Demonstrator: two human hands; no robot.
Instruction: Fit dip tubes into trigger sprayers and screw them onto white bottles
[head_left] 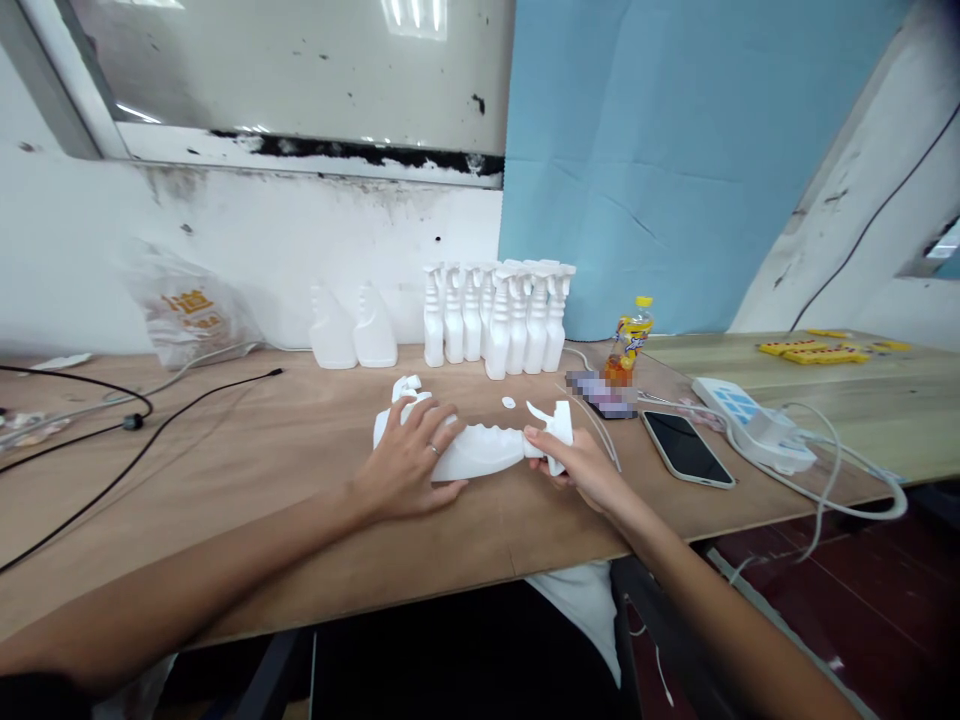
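A white spray bottle point(480, 452) lies on its side above the table's near part, its neck pointing right. My left hand point(409, 455), with a ring on one finger, is laid over the bottle's left end and grips it. On the neck sits a white trigger spray head point(559, 428), its lever facing away from me. My right hand point(574, 465) is closed around this head where it meets the neck. Just beyond my left hand another white spray nozzle point(407, 386) shows; my fingers hide what it joins. A small white disc point(508, 402) lies behind the bottle.
Several white spray bottles point(517, 320) stand by the wall, beside two headless bottles point(334, 330). Rightward are a drink bottle point(628, 345), a phone point(686, 448) and a power strip point(750, 425) with cables. A plastic bag point(191, 315) and black cables point(172, 425) lie left.
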